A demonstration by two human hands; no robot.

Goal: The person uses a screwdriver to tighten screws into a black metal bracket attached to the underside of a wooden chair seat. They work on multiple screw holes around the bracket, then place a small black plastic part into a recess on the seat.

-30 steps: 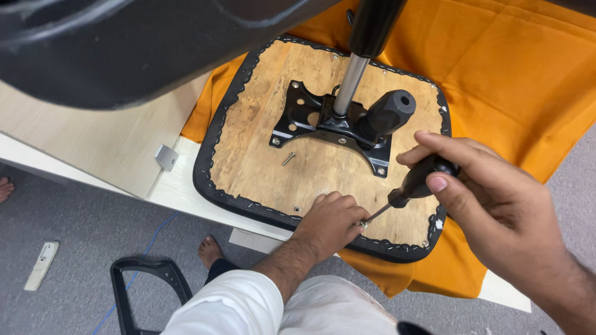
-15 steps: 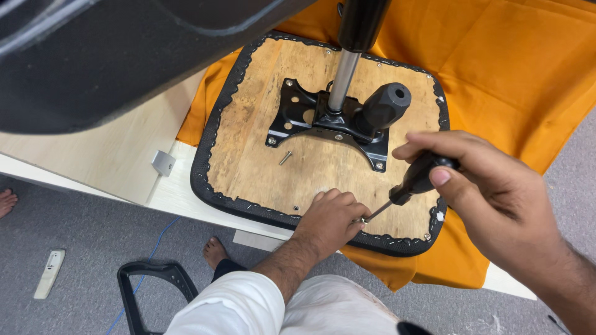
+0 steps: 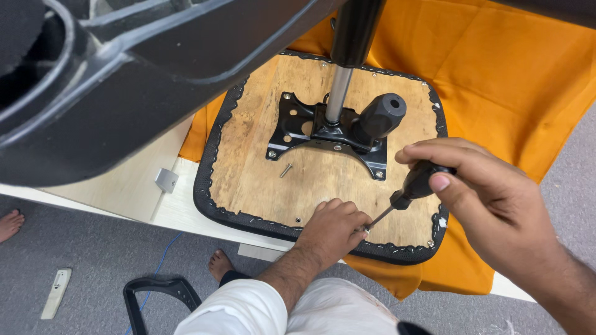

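Seat base (image 3: 261,167) of bare wood, rimmed in black, lies mid-frame on an orange cloth (image 3: 496,74) over the worktop (image 3: 130,186). Right hand (image 3: 490,198), at right, grips a black-handled screwdriver (image 3: 413,186). Left hand (image 3: 332,229), lower centre, pinches a screw (image 3: 366,230) at its tip.

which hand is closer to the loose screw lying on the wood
Left. The left hand rests on the wooden seat underside just below and right of the loose screw. The right hand, gripping the screwdriver, is much farther right.
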